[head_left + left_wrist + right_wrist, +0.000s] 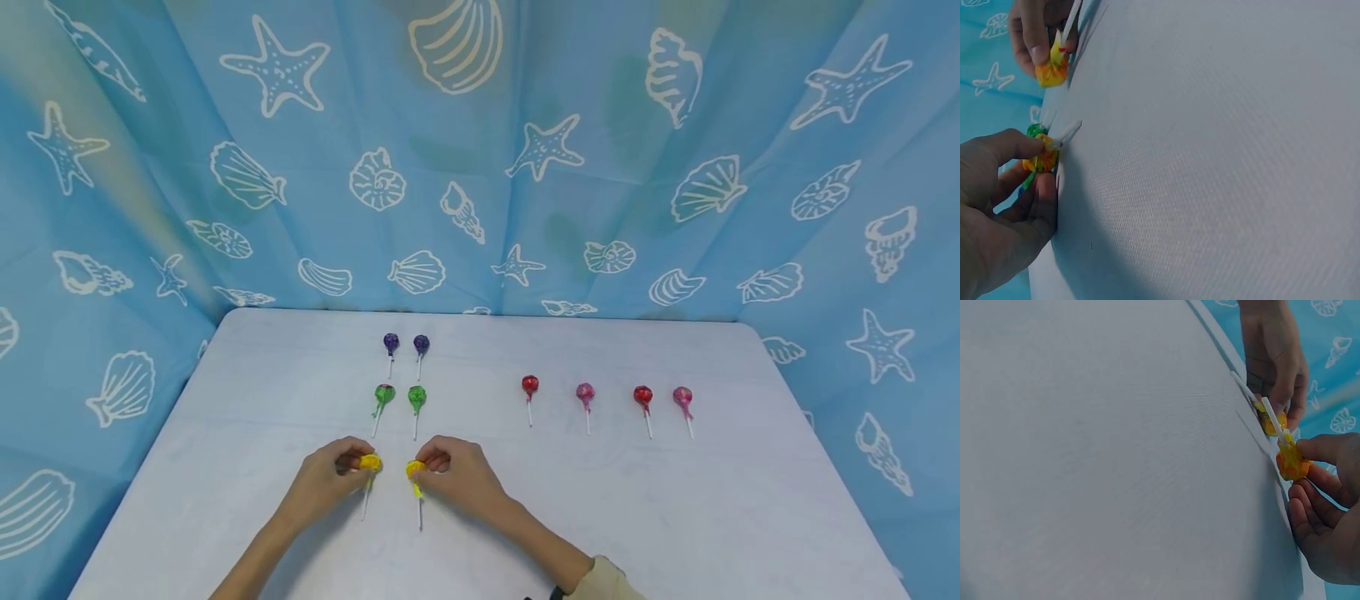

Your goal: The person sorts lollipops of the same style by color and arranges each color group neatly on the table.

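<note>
My left hand (330,477) pinches the head of a yellow lollipop (371,462), whose white stick points toward me. Close by on the right, my right hand (459,475) holds a second yellow lollipop (415,470) by its wrapped head between thumb and fingers. In the left wrist view the thumb and fingers of the left hand (1016,206) close round an orange-yellow wrapper (1041,156). The right wrist view has the right hand (1329,506) pinching its lollipop (1292,464). Just beyond both hands lie two green lollipops (384,394) (417,398).
Two purple lollipops (391,342) (422,344) lie behind the green ones. To the right, red lollipops (530,384) (642,396) alternate with pink ones (585,392) (682,397) in a row. A blue shell-print curtain (480,208) hangs behind the white table (675,517).
</note>
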Demonstrator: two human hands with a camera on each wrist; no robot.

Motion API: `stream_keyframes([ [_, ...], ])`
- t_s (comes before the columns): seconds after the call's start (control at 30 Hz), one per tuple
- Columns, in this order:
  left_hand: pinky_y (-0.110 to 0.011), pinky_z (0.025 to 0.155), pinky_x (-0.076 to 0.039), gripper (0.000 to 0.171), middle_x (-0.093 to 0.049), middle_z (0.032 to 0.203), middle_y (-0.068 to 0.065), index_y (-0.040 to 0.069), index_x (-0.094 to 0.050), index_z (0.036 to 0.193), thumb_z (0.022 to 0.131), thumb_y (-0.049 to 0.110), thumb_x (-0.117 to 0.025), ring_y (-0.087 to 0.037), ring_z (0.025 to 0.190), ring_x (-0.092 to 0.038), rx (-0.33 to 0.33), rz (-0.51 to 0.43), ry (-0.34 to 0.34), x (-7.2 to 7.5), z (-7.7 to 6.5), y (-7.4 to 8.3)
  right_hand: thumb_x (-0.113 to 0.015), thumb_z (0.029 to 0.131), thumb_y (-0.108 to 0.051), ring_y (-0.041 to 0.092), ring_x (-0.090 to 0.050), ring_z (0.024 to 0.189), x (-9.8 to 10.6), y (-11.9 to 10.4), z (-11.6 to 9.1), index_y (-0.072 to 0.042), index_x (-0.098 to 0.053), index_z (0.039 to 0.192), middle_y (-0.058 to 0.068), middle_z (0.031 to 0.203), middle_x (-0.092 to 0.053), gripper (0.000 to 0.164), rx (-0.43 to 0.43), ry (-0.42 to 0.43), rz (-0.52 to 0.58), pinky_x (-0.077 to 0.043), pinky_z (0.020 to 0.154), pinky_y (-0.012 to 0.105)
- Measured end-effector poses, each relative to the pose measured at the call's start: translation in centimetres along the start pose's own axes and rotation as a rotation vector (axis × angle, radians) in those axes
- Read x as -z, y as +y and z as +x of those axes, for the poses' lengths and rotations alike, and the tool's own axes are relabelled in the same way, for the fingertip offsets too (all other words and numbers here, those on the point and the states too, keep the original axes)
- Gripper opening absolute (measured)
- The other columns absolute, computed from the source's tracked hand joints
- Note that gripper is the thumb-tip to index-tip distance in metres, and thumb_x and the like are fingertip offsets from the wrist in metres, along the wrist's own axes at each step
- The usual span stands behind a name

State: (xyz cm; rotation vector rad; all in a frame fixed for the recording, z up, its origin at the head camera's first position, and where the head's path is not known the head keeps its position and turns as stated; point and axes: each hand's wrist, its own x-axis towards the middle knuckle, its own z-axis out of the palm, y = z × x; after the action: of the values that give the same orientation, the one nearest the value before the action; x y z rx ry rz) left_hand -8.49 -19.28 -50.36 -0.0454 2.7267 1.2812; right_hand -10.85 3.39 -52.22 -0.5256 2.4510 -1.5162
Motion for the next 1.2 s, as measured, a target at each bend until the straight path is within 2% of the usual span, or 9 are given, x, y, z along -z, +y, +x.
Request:
stream_keyframes([
  [0.2,-0.032,0.076,-0.054,0.025,-0.066,0.096,-0.002,0.005,-0.07,0.107,0.083,0.002,-0.077,-0.016,0.087,-0.062,0.016,0.003,0.001,0.0,0.0,0.2,-0.08,0.085,-0.016,0.004,-0.054,0.072,-0.7,-0.3,0.7,-0.012,-0.07,0.093,-0.01,0.082,-0.062,0.013,0.011,0.032,-0.046,-0.05,0.068,0.02],
  [0.53,-0.034,0.077,-0.054,0.025,-0.067,0.098,-0.004,0.004,-0.07,0.108,0.084,0.001,-0.075,-0.016,0.087,-0.062,-0.006,0.013,0.01,0.0,0.1,0.4,-0.079,0.086,-0.016,0.006,-0.055,0.073,-1.1,-0.3,1.2,-0.012,-0.07,0.095,-0.009,0.082,-0.061,0.013,0.043,0.075,-0.083,-0.049,0.068,0.019],
  [1.2,-0.034,0.079,-0.054,0.029,-0.066,0.102,-0.005,0.003,-0.068,0.115,0.086,0.003,-0.074,-0.016,0.087,-0.061,-0.009,0.036,0.016,-0.3,0.4,-0.2,-0.079,0.086,-0.018,0.006,-0.055,0.077,-1.2,-0.3,1.1,-0.011,-0.069,0.098,-0.007,0.086,-0.062,0.017,0.052,0.066,-0.074,-0.051,0.072,0.019],
])
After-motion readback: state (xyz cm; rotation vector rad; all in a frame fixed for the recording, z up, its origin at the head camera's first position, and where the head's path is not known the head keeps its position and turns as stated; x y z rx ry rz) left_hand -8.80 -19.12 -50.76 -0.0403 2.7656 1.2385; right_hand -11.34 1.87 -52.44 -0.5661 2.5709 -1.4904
